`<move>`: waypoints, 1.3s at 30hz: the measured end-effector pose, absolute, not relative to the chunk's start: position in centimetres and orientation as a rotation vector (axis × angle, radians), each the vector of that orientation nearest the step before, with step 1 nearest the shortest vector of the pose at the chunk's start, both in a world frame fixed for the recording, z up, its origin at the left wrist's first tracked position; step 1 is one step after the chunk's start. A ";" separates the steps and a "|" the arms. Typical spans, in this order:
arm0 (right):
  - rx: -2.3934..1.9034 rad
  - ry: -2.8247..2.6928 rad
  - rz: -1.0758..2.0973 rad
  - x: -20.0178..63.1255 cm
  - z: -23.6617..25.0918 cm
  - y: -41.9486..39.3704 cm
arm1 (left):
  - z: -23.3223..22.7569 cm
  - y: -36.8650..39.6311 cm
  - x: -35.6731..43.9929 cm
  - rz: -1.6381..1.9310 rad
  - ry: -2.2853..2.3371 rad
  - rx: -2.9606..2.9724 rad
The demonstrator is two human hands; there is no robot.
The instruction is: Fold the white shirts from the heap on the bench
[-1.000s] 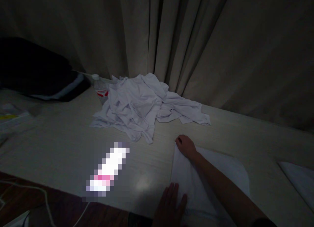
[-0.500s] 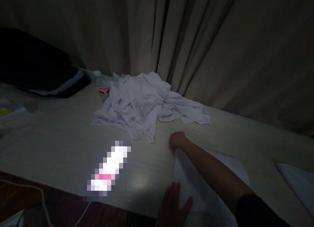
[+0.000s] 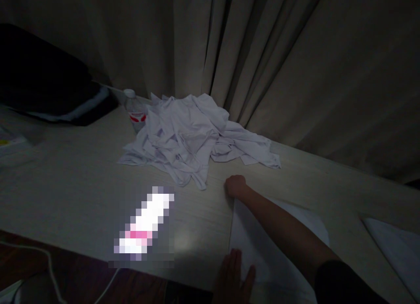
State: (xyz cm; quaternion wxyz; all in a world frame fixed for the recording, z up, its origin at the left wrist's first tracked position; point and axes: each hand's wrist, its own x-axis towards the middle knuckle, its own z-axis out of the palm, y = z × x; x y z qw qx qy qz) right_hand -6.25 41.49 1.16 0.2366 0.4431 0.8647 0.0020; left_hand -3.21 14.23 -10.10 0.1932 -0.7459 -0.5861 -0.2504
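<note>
1. Background: beige curtain (image 3: 190, 41) hangs in folds behind a pale table (image 3: 82, 177).
2. White cloth (image 3: 246, 238): lies flat at the table's near side, partly beneath the right forearm.
3. Left hand (image 3: 233, 277): rests palm down at the cloth's near left edge; fingers lie close together, thumb spread away.
4. Right hand (image 3: 236, 186): reaches to the cloth's far left corner; fingers appear curled, tips hidden. Whether they pinch the fabric cannot be determined.
5. Rear: crumpled white fabric pile (image 3: 193, 133) lies beside an upright bottle (image 3: 134, 113).
6. Right side: second white cloth (image 3: 397, 242) lies apart from the first.
</note>
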 end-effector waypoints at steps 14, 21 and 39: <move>1.350 2.407 -0.145 -5.0 0.4 42.6 | -15.4 15.4 2.0 -1.007 -1.807 -1.755; 1.623 2.603 -0.107 -2.2 2.0 43.0 | -15.4 16.2 1.5 -1.049 -1.754 -1.732; 1.451 2.933 -0.180 2.9 -3.9 34.1 | -11.3 14.3 -2.6 -0.473 -1.595 -2.195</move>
